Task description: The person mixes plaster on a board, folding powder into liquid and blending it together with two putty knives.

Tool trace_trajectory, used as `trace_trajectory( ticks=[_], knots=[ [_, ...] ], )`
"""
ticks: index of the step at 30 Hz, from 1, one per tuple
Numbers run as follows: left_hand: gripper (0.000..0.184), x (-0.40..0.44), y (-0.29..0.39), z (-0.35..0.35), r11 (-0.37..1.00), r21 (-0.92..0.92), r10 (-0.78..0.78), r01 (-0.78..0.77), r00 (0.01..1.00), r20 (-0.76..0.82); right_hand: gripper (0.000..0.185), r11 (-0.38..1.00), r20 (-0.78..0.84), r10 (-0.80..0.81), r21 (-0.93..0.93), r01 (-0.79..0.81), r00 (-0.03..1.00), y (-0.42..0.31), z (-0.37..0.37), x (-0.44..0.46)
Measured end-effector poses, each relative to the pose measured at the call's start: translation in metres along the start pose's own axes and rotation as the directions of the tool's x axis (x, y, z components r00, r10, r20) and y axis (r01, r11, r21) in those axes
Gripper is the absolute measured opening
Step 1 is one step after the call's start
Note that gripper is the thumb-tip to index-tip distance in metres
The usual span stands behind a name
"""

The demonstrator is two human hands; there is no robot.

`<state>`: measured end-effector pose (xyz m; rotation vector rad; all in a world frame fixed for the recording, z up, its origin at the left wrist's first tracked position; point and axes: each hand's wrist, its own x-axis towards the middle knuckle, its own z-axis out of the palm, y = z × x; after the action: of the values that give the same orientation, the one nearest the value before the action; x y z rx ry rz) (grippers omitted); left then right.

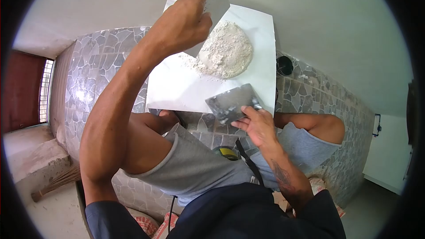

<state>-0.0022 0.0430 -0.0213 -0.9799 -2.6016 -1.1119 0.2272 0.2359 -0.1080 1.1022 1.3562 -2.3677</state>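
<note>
A white board [175, 86] bears a round mound of whitish powder [228, 51], with lumps and crumbs at its left edge. My left hand [188, 20] is raised at the mound's upper left, fingers wrapped round a flat grey metal scraper [217, 4] whose lower corner reaches the mound's left edge. Below the mound, near the board's front edge, my right hand [254, 126] grips a wide dark rectangular blade [234, 102] spotted with white. The blade's far part lies over the board, apart from the mound.
A dark bucket [284, 65] stands right of the board on the stone-patterned floor [104, 68]. My bent legs flank the board's near side. A broom [57, 181] lies at the lower left, and printed sacks [144, 223] are behind me. A yellow and black object [227, 152] rests between my legs.
</note>
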Motion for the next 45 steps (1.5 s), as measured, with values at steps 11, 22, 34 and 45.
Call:
trace_trajectory(
  ticks=[11, 22, 34, 45],
  knots=[
    [0.042, -0.005, 0.004, -0.019, 1.0, -0.017, 0.015, -0.014, 0.997, 0.08, 0.014, 0.931, 0.031, -0.104, 0.354, 0.086, 0.994, 0.029, 0.057, 0.015],
    [0.044, -0.014, 0.018, -0.02, 0.992, -0.101, 0.104, -0.079, 0.958, 0.268, 0.013, 0.951, 0.122, -0.309, 0.054, 0.305, 0.943, -0.04, 0.066, 0.013],
    [0.044, 0.0, -0.002, -0.014, 0.999, 0.019, -0.035, 0.033, 0.989, 0.143, 0.027, 0.86, 0.187, -0.444, -0.185, 0.475, 0.876, -0.13, 0.06, 0.028],
    [0.049, 0.0, -0.02, -0.051, 0.944, -0.238, -0.276, 0.227, 0.941, -0.194, 0.035, 0.882, 0.364, -0.337, -0.2, 0.426, 0.868, -0.186, 0.053, 0.063]
  ],
)
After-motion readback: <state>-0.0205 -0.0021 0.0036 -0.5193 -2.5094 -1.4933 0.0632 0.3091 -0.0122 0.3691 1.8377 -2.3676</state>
